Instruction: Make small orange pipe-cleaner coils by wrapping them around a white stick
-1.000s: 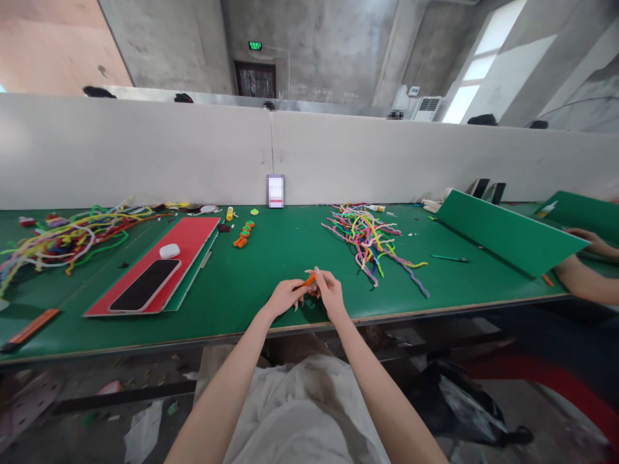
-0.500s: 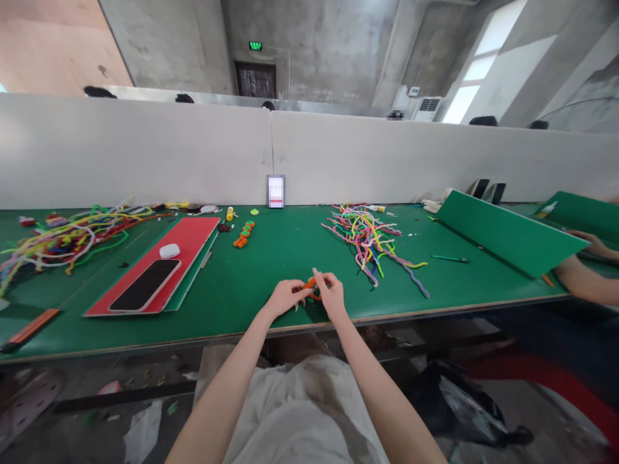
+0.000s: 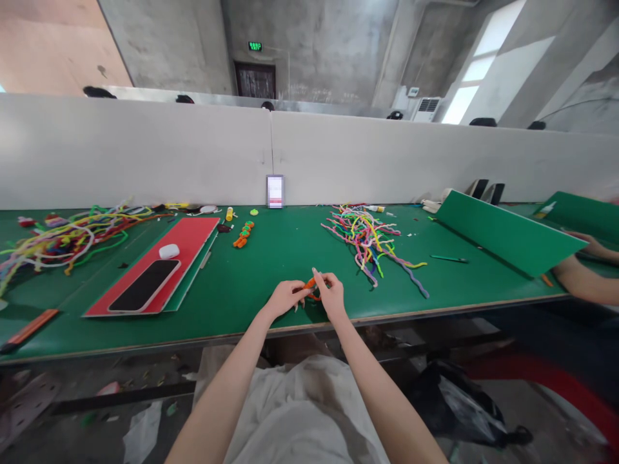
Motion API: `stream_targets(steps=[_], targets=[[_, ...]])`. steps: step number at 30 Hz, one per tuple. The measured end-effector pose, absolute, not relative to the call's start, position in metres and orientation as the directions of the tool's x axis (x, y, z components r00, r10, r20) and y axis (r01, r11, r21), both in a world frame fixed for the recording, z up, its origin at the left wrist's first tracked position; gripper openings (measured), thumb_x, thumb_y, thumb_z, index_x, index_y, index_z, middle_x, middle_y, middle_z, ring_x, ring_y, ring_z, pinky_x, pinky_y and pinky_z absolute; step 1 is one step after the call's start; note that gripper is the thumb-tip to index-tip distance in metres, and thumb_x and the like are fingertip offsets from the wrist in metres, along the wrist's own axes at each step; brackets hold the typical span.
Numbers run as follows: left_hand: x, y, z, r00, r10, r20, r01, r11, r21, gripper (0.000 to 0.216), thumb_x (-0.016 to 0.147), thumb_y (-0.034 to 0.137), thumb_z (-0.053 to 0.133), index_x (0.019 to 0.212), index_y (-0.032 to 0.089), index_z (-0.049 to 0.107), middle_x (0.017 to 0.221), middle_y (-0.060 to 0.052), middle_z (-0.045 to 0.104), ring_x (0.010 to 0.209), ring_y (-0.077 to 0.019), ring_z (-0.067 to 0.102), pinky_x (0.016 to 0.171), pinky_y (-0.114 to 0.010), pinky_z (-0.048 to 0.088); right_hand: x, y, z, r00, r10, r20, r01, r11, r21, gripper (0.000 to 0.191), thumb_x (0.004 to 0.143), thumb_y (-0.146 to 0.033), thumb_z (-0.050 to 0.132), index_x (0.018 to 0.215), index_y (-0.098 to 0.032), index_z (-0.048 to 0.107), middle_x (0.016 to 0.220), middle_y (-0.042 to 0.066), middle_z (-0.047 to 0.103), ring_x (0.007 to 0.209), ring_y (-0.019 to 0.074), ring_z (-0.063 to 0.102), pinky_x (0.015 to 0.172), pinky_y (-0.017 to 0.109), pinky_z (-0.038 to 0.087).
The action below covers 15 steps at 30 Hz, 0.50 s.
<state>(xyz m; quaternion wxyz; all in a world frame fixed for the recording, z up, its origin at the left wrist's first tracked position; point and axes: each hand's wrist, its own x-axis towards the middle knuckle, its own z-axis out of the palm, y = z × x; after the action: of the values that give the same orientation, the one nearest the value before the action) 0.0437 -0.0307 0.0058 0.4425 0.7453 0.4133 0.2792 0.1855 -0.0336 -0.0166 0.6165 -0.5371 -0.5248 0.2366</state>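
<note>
Both my hands meet just above the green table (image 3: 271,258) near its front edge. My left hand (image 3: 283,298) and my right hand (image 3: 330,295) are each closed in a pinch on a short orange pipe cleaner piece (image 3: 310,284) held between them. Most of the piece is hidden by my fingers. A loose pile of many-coloured pipe cleaners (image 3: 370,238) lies beyond my right hand. A finished orange and green twisted piece (image 3: 243,233) lies further back to the left.
A red board (image 3: 193,235) holds a black phone (image 3: 144,285) and a white earbud case (image 3: 169,251). More pipe cleaners (image 3: 62,235) spread at far left. A tilted green board (image 3: 507,235) and another person's forearm (image 3: 578,280) are at right. A white partition (image 3: 193,154) backs the table.
My fingers have shifted slightly on the orange piece, turning it between the two hands. The hands stay in the same spot.
</note>
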Motion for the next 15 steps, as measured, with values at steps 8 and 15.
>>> stream_targets(steps=[8, 15], targets=[[0.0424, -0.0305, 0.0056, 0.5, 0.864, 0.055, 0.389, -0.281, 0.877, 0.031, 0.078, 0.041, 0.046, 0.065, 0.014, 0.054, 0.054, 0.002, 0.056, 0.041, -0.0064, 0.046, 0.044, -0.017, 0.034, 0.1855, -0.0339, -0.0169, 0.344, 0.853, 0.392, 0.276, 0.307, -0.911, 0.036, 0.074, -0.046, 0.054, 0.055, -0.016, 0.055, 0.056, 0.0, 0.05, 0.056, 0.0128, 0.044, 0.057, 0.025, 0.036], [0.0426, -0.0301, 0.0046, 0.488, 0.871, 0.061, 0.402, -0.287, 0.869, 0.025, 0.076, 0.036, 0.048, 0.067, 0.014, 0.056, 0.053, 0.002, 0.057, 0.041, -0.0068, 0.046, 0.044, -0.017, 0.033, 0.1852, -0.0331, -0.0182, 0.36, 0.85, 0.384, 0.269, 0.3, -0.915, 0.037, 0.074, -0.048, 0.054, 0.055, -0.016, 0.056, 0.056, 0.001, 0.052, 0.056, 0.0133, 0.046, 0.057, 0.025, 0.037]])
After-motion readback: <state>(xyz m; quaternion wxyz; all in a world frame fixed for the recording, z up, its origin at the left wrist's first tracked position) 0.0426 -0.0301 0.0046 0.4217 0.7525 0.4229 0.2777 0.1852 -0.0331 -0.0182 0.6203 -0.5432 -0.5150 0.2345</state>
